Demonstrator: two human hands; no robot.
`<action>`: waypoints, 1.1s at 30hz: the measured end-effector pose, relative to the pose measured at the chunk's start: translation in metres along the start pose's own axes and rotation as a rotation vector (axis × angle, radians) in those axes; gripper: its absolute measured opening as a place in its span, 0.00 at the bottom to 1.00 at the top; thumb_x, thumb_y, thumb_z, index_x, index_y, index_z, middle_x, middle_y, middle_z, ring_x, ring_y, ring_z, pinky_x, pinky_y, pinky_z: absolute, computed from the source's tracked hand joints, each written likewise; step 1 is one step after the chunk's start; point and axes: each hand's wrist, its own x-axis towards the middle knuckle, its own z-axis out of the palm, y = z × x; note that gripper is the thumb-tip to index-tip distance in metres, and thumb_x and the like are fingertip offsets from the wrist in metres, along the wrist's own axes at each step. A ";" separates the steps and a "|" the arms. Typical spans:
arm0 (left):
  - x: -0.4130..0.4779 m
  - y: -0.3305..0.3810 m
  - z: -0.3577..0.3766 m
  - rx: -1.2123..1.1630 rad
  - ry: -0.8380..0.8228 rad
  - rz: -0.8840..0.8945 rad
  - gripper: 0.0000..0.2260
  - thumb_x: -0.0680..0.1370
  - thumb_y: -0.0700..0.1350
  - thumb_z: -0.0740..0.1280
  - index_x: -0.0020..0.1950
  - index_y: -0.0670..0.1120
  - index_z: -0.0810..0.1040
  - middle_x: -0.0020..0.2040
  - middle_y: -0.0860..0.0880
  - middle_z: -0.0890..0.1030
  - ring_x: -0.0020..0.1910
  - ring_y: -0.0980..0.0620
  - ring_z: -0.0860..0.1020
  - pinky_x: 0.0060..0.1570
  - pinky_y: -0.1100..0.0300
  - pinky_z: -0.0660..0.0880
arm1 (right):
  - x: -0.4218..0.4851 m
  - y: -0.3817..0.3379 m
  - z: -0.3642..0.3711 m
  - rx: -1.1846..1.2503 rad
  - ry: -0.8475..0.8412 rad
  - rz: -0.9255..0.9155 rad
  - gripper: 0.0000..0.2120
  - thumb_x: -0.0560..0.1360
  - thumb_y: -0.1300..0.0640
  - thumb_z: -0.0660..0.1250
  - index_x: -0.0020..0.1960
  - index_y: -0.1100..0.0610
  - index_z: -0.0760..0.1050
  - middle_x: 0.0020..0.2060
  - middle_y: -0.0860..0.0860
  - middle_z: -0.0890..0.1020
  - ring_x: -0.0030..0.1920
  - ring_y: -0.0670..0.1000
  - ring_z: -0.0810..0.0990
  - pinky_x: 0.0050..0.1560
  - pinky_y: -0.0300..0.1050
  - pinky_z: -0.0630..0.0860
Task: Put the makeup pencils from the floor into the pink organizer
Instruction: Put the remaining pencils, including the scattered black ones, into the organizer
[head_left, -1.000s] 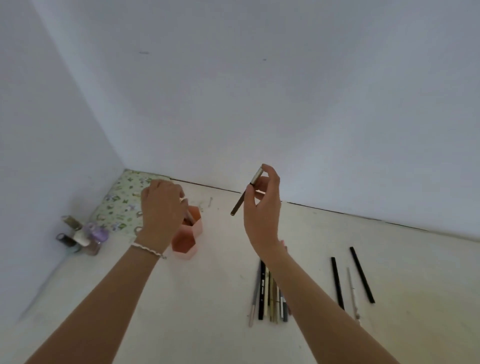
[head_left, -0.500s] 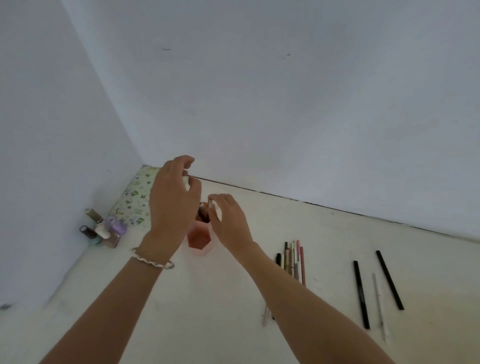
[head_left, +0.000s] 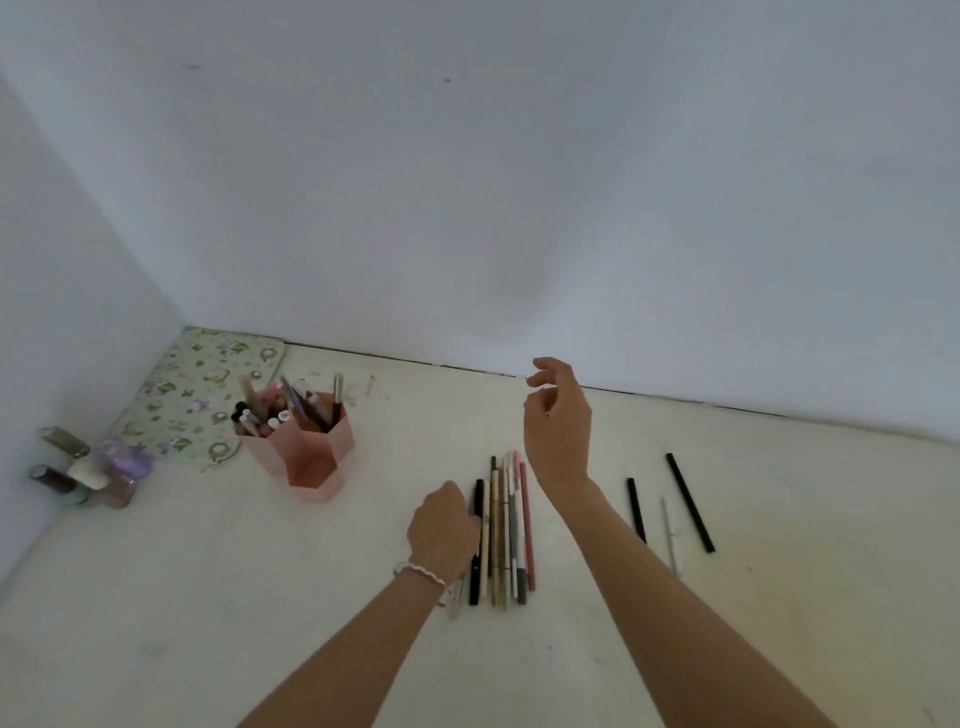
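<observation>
Reaching left hand (head_left: 442, 525) into pencil row (head_left: 506, 525) | grip possibly closing | right hand (head_left: 558, 423) empty

The pink organizer (head_left: 310, 452) looks like smooth plastic with a slight sheen; just behind it to the left lies a pouch (head_left: 200, 395) of soft printed cloth, matt; further left of the organizer the small bottles (head_left: 88, 473) look like glossy glass, one with a metallic cap; right of the organizer the row of pencils (head_left: 501, 530) shows matt and lightly glossy barrels; the floor (head_left: 208, 597) is pale, matt, faintly scuffed.
</observation>
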 end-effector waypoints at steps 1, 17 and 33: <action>-0.001 0.002 0.003 0.010 0.018 -0.003 0.11 0.78 0.49 0.66 0.56 0.45 0.73 0.55 0.46 0.79 0.52 0.47 0.78 0.47 0.57 0.73 | -0.003 0.007 -0.007 -0.013 0.011 0.016 0.20 0.73 0.68 0.57 0.59 0.50 0.74 0.46 0.44 0.79 0.35 0.46 0.75 0.41 0.50 0.79; 0.006 0.025 -0.057 -0.359 0.317 0.118 0.06 0.78 0.42 0.67 0.55 0.46 0.76 0.46 0.51 0.80 0.37 0.58 0.76 0.34 0.69 0.69 | -0.037 0.064 -0.014 -0.423 -0.382 0.438 0.11 0.79 0.61 0.60 0.61 0.61 0.73 0.51 0.54 0.80 0.44 0.52 0.79 0.43 0.43 0.74; 0.015 0.000 -0.109 -0.649 0.516 0.220 0.21 0.77 0.37 0.65 0.68 0.54 0.71 0.44 0.53 0.80 0.40 0.52 0.82 0.39 0.49 0.82 | -0.042 0.065 0.005 -0.449 -0.450 0.397 0.13 0.74 0.68 0.63 0.59 0.64 0.72 0.48 0.58 0.80 0.47 0.56 0.79 0.45 0.46 0.75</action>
